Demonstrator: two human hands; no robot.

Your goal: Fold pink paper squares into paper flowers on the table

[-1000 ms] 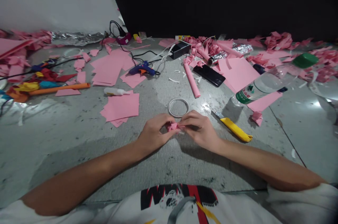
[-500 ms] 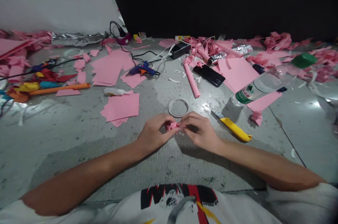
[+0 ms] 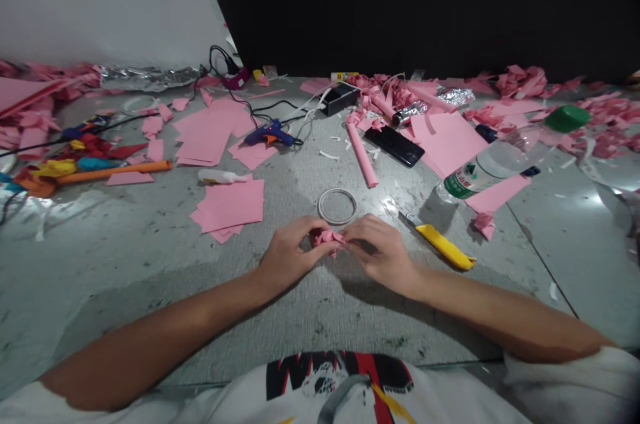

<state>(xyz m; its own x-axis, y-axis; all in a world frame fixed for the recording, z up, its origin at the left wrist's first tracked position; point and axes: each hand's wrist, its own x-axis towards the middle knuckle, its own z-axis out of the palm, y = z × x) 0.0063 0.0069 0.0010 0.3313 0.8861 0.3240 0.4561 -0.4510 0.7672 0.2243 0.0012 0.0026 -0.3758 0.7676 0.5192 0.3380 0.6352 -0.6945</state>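
Between my two hands is a small crumpled piece of folded pink paper [image 3: 327,238]. My left hand [image 3: 295,251] pinches its left side between thumb and fingers. The fingertips of my right hand [image 3: 377,251] are closed on its right edge; part of the paper is hidden behind them. Just beyond my fingers a thin roll of white tape [image 3: 321,206] lies flat. To the right of my right hand lies a yellow utility knife [image 3: 446,247] with its blade out. A stack of pink paper squares [image 3: 234,203] is to the left, with a white glue bottle [image 3: 220,176] at its top edge.
A clear water bottle [image 3: 493,167] with a green cap stands at the right. Farther back are a black phone [image 3: 395,145], a rolled pink paper tube [image 3: 362,154], a blue glue gun [image 3: 270,133] with cords, and pink paper scraps. An orange tube [image 3: 115,171] lies at the left.
My hands stay in nearly the same place. The pink paper between them has shifted slightly, and more of its crumpled folds show. The view has tilted a little.
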